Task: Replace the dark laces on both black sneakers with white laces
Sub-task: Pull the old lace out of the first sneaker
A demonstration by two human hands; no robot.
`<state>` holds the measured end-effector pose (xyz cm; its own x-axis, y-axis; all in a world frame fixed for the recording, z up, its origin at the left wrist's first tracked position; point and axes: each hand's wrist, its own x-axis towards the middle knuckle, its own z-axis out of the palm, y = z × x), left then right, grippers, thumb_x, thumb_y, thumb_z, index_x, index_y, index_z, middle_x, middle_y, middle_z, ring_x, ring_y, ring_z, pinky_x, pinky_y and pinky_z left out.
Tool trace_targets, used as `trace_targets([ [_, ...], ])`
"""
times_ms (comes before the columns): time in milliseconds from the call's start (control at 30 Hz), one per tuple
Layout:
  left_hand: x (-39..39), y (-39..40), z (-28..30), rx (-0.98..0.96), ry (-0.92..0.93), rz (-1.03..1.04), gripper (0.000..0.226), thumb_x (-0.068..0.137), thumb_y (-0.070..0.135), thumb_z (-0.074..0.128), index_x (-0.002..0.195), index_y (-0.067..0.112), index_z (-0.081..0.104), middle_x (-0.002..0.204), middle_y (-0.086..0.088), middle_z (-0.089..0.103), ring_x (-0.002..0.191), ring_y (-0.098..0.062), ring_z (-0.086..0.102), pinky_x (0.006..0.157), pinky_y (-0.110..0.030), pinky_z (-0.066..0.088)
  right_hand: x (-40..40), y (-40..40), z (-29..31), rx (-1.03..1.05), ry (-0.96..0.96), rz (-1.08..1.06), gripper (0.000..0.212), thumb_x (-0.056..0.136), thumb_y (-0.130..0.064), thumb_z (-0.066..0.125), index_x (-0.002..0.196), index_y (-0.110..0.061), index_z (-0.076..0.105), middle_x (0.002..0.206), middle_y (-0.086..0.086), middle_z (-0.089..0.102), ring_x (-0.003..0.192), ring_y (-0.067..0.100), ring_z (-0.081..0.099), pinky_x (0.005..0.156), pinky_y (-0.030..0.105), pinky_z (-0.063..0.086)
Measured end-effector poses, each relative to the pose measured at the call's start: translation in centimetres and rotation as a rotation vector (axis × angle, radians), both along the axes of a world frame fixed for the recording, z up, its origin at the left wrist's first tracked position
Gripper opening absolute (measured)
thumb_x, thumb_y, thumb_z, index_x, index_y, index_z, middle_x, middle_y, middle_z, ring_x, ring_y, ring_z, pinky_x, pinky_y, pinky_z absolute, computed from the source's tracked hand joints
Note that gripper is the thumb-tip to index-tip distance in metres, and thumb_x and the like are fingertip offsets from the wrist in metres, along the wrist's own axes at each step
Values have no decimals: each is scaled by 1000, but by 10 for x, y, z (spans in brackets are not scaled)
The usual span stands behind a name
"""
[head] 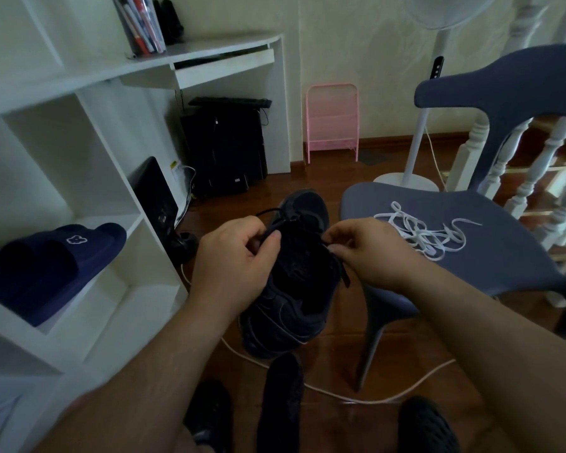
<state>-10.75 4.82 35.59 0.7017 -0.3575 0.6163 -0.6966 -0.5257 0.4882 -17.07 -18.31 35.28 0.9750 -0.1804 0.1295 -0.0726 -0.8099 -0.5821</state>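
Black sneaker (294, 289) held mid-air over the floor (334, 178), between both hands, dark lace (270, 227) coming out

Left hand (232, 256) pinched on a loop of lace near the tongue; right hand (370, 248) pinched on the other strand at the eyelets, end dangling beside the wrist. Soft, light, floppy upper, likely to fold unless braced at the eyelet row. Thin, limp lace, best taken close to the eyelet and drawn through a crossing at a time. White laces (422, 232) tangled on the chair (471, 243) seat, near the right hand; need untangling first. Second sneaker: cannot tell among dark shapes below
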Motion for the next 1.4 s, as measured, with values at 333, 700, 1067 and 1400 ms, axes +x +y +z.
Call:
trace_targets([
  [333, 2, 4, 2, -28, 16, 12, 35, 98, 31, 69, 68, 16, 59, 62, 3, 55, 61, -14, 54, 57, -36, 42, -5, -28, 2, -141, 317, -263, 22, 93, -32, 65, 82, -13, 69, 83, 10, 67, 82, 28, 65, 69, 36, 52],
  [700, 1, -1, 2, -25, 13, 2, 35, 98, 32, 69, 69, 16, 60, 63, 4, 55, 61, -13, 55, 56, -39, 45, -3, 3, 6, 272, 45, 66, 29, 104, -24, 58, 131, -31, 66, 113, -14, 71, 98, 6, 68, 92, 30, 56],
  [1067, 0, 1, 2, -24, 26, 7, 36, 98, 32, 69, 68, 17, 58, 62, 4, 55, 61, -13, 54, 55, -40, 45, 2, -9, 5, 218, -82, -186, 12, 94, -22, 72, 82, -22, 72, 78, -4, 70, 74, 12, 65, 69, 31, 51],
  [1400, 2, 4, 4, -46, 26, 25, 35, 97, 29, 71, 68, 15, 58, 62, 2, 56, 61, -14, 55, 56, -40, 46, -4, -37, -3, 239, 133, -392, 17, 91, -13, 65, 105, -14, 74, 99, 12, 73, 86, 22, 68, 68, 38, 55],
])
